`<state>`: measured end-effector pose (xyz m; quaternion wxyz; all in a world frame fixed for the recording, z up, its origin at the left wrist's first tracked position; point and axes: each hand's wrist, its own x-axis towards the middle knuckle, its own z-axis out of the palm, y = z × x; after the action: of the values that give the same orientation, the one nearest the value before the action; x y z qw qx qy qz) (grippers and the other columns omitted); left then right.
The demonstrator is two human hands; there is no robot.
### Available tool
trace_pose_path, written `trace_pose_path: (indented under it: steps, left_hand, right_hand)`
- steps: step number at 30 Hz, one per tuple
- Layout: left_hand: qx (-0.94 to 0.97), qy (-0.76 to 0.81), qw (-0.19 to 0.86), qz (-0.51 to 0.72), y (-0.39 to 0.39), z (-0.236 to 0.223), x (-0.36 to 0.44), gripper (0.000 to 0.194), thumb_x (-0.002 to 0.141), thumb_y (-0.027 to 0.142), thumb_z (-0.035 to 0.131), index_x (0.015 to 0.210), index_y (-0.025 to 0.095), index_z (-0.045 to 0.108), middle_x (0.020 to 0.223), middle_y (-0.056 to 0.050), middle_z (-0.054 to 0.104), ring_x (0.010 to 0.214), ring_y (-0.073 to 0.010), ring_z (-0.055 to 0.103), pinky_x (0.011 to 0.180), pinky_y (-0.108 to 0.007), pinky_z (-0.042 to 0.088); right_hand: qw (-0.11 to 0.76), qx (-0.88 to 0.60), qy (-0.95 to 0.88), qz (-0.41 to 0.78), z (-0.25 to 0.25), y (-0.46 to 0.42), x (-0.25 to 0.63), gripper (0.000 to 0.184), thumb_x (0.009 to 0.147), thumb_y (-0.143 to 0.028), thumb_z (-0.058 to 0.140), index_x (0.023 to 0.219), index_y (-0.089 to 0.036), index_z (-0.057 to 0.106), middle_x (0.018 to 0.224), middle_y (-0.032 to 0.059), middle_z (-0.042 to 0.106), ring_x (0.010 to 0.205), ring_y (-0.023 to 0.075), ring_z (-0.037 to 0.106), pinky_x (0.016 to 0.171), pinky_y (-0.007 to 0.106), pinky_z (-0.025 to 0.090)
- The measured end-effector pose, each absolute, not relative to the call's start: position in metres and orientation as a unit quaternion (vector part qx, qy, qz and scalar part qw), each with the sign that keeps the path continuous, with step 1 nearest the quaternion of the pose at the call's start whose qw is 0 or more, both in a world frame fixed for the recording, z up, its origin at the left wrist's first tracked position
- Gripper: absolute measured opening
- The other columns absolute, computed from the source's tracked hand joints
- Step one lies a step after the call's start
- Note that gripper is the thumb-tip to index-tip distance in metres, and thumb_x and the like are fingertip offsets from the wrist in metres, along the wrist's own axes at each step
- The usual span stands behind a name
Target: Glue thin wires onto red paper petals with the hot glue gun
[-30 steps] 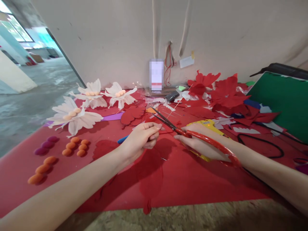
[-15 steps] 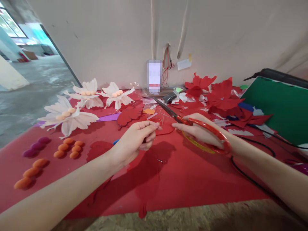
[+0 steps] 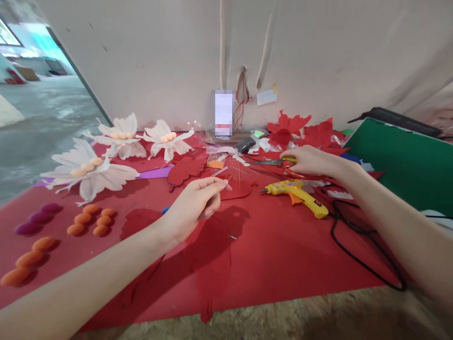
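Note:
My left hand point(image 3: 193, 205) hovers over the red felt sheet point(image 3: 269, 255), fingers pinched on a thin wire point(image 3: 226, 181) above a red felt petal point(image 3: 238, 190). My right hand point(image 3: 309, 160) is stretched far back over the table, closed round the red handles of the scissors point(image 3: 271, 162), whose blades point left and lie low over the scraps. A yellow glue gun point(image 3: 295, 193) lies uncovered just in front of my right hand, nozzle to the left, its black cord point(image 3: 357, 245) trailing right.
Three white fabric flowers point(image 3: 90, 171) lie at the back left, with orange pom-poms point(image 3: 90, 219) and purple ones point(image 3: 33, 218) in front. Red felt flowers point(image 3: 300, 130) pile at the back right. A green board point(image 3: 406, 163) stands at right. The wall is close behind.
My right hand has carried the scissors away from my left hand, back and to the right, and lowered them near the red scraps, uncovering the glue gun. My left hand has barely moved.

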<state>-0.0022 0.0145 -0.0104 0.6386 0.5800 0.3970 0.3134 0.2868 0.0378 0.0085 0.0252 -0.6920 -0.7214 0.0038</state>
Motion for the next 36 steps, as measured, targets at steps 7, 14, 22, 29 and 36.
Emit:
trace_pose_path:
  steps: [7,14,22,29,36]
  left_hand:
    - [0.553,0.377,0.674,0.312,0.012,-0.006,-0.003,0.018,0.083,0.024,0.046,0.068,0.017,0.052,0.033,0.006,0.045,0.028,-0.0040,0.029,0.032,-0.015,0.017]
    - [0.524,0.367,0.695,0.328,0.016,-0.009,-0.002,0.019,0.085,0.021,0.048,0.068,0.015,0.053,0.035,0.007,0.045,0.026,-0.0019,0.033,0.032,-0.013,0.021]
    - [0.492,0.359,0.717,0.339,0.018,-0.011,-0.002,0.023,0.083,0.020,0.051,0.062,0.013,0.052,0.051,0.006,0.050,0.040,-0.0055,0.054,0.040,-0.015,0.038]
    - [0.492,0.326,0.728,0.350,0.012,-0.012,-0.001,0.024,0.081,0.026,0.056,0.061,0.013,0.059,0.059,0.002,0.060,0.058,-0.0071,0.058,0.065,-0.018,0.047]
    - [0.605,0.293,0.676,0.303,-0.002,-0.016,-0.001,0.020,0.081,0.030,0.055,0.067,0.016,0.058,0.066,0.004,0.058,0.065,-0.0086,0.054,0.068,-0.020,0.043]
  right_hand:
    - [-0.033,-0.683,-0.729,0.027,-0.008,0.069,0.290,0.043,0.060,-0.010,0.049,0.101,-0.016,0.062,0.098,0.0096,0.065,0.078,0.0192,0.058,0.060,0.025,0.038]
    - [0.029,-0.647,-0.762,0.011,-0.016,0.076,0.282,0.029,0.060,-0.008,0.056,0.086,-0.017,0.066,0.087,0.0068,0.067,0.076,0.0179,0.059,0.062,0.025,0.040]
    - [0.240,-0.550,-0.795,-0.094,-0.008,0.035,0.225,0.018,0.082,-0.023,0.049,0.088,-0.016,0.065,0.087,0.0072,0.067,0.078,0.0160,0.059,0.072,0.029,0.045]
    - [0.404,-0.243,-0.871,-0.136,-0.008,-0.023,0.178,0.009,0.083,-0.011,0.053,0.086,-0.014,0.060,0.078,0.0034,0.067,0.072,0.0076,0.060,0.065,0.019,0.048]
    - [0.407,-0.248,-0.873,-0.109,-0.003,-0.043,0.175,0.007,0.084,-0.013,0.053,0.082,-0.015,0.059,0.082,0.0037,0.067,0.073,0.0051,0.060,0.066,0.014,0.047]
